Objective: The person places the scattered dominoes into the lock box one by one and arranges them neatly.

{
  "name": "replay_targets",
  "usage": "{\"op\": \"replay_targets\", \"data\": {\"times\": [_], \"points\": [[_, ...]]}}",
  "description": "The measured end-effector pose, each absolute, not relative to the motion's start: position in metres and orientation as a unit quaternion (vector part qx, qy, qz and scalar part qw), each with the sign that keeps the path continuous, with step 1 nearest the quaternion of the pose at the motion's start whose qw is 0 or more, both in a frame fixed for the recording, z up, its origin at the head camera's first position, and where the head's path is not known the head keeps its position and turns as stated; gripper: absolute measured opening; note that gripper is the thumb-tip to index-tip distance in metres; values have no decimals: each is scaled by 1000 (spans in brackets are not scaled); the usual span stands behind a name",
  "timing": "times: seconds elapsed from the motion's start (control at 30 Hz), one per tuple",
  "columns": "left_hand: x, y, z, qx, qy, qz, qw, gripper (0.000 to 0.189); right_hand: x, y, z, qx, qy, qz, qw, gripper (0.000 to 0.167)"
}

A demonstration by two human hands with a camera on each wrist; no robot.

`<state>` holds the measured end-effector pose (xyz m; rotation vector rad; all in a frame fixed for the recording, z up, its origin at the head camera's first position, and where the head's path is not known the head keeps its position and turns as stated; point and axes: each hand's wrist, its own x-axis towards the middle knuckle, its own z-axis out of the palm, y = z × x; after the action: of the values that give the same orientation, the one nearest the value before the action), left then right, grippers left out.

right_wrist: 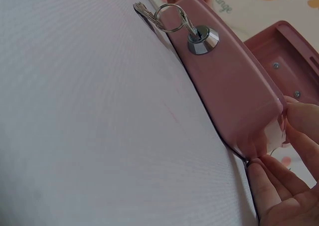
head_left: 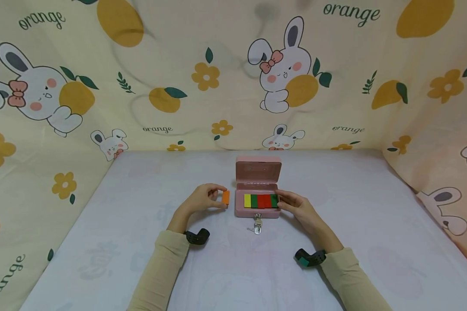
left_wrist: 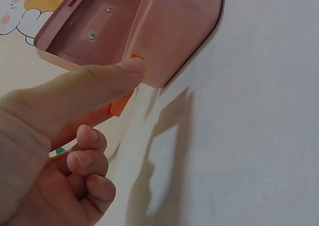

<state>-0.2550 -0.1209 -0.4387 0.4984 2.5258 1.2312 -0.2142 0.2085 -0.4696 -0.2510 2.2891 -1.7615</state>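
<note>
A pink metal cash box (head_left: 239,212) stands with its lid (head_left: 258,170) raised at the back. Inside it, a row of flat yellow, green and red blocks (head_left: 263,201) lies edge to edge. Just left of the box, my left hand (head_left: 202,198) pinches an orange block (head_left: 225,198) between thumb and fingers. The left wrist view shows the thumb covering part of that orange block (left_wrist: 119,105), with the other fingers curled below. At the box's right end, my right hand (head_left: 300,209) holds the side wall, fingertips at the rim and low on the wall (right_wrist: 264,133).
A key sits in the round lock (right_wrist: 203,40) on the box's front, with a ring (right_wrist: 168,17) and a second key hanging from it. A white cloth (head_left: 233,268) covers the table. Behind it rises a curtain (head_left: 233,103) printed with rabbits and oranges.
</note>
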Motion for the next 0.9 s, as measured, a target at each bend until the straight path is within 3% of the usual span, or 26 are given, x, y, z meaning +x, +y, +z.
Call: {"op": "replay_targets", "data": {"times": [0.9], "points": [[-250,-114,-431,177,875,431,127,48,-211,209,-467,-95,769,-621,121,56]]}}
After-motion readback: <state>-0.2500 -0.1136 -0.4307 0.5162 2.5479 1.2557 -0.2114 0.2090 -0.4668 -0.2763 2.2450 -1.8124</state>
